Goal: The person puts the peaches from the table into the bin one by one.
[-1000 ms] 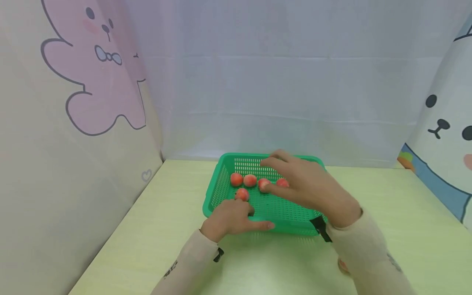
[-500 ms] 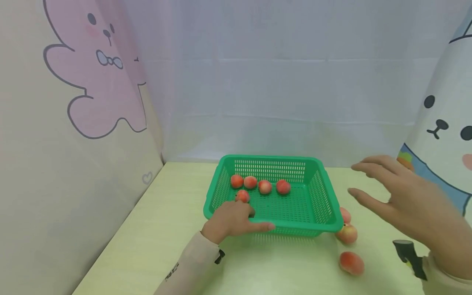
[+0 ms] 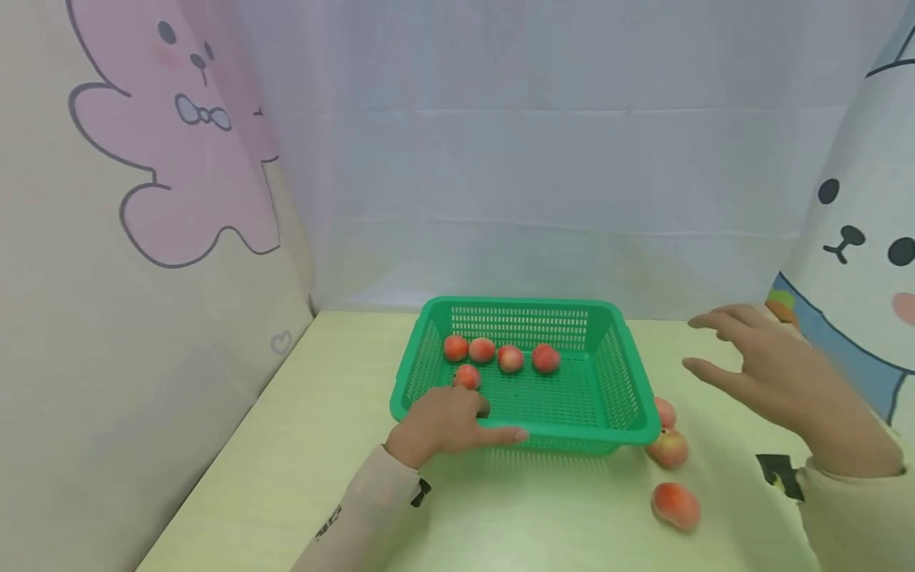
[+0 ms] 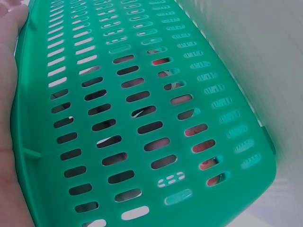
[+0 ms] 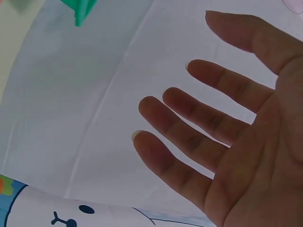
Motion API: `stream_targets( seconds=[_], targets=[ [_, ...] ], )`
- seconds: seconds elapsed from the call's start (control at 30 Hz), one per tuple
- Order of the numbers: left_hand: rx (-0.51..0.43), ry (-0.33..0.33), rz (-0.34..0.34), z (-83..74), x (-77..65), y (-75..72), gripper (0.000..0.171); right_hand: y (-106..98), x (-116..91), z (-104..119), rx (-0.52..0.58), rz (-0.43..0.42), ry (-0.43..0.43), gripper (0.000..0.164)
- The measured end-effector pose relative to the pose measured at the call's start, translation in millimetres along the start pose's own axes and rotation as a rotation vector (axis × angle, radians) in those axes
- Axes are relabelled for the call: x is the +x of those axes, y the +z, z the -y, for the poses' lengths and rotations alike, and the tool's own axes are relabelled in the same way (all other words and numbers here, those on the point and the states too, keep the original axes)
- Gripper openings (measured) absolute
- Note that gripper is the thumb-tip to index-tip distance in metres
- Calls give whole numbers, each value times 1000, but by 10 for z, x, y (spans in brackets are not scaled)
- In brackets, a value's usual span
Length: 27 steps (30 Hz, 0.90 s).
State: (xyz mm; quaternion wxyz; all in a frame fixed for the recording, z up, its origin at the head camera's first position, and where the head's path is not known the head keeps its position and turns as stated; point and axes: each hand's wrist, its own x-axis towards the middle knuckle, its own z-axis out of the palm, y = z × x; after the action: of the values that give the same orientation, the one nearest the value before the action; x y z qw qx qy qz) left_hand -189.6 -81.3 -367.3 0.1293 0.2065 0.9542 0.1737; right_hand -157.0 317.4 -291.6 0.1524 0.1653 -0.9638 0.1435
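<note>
A green perforated plastic basket [image 3: 629,381] stands on the table with several red-and-yellow peaches inside, such as the peach [image 3: 546,358] nearest its middle. My left hand [image 3: 443,425] holds the basket's near rim at the left, fingers over the edge and thumb along it. The left wrist view has the basket's slotted side wall [image 4: 142,113] close up, red fruit showing through the slots. Raised to the right of the basket, my right hand [image 3: 779,373] has spread, relaxed fingers and an empty palm [image 5: 260,156].
To the right of the basket lie a pinkish peach [image 3: 665,413], partly hidden by the basket, a yellow-red peach [image 3: 668,449] and, nearer, a redder peach [image 3: 676,506]. A pale curtain [image 3: 457,191] hangs behind the table, and printed cloth walls flank it.
My right hand has moved from above the basket out to its right, uncovering the peaches in the basket and those on the table. The left hand stays at the rim.
</note>
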Motion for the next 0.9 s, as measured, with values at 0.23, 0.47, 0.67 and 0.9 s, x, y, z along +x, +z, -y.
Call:
stream_targets(
  seconds=[0.23, 0.47, 0.67, 0.9],
  targets=[
    [-8, 2, 1, 0, -1, -9, 71, 318, 129, -208, 102, 222, 26, 56],
    [-19, 8, 1, 5, 1, 0, 72, 612, 152, -361, 245, 345, -9, 52],
    [-14, 9, 0, 8, 5, -1, 71, 780, 125, -420, 347, 437, -3, 57],
    [-16, 18, -5, 0, -3, 2, 71, 861, 102, -408, 348, 494, -21, 59]
  ],
)
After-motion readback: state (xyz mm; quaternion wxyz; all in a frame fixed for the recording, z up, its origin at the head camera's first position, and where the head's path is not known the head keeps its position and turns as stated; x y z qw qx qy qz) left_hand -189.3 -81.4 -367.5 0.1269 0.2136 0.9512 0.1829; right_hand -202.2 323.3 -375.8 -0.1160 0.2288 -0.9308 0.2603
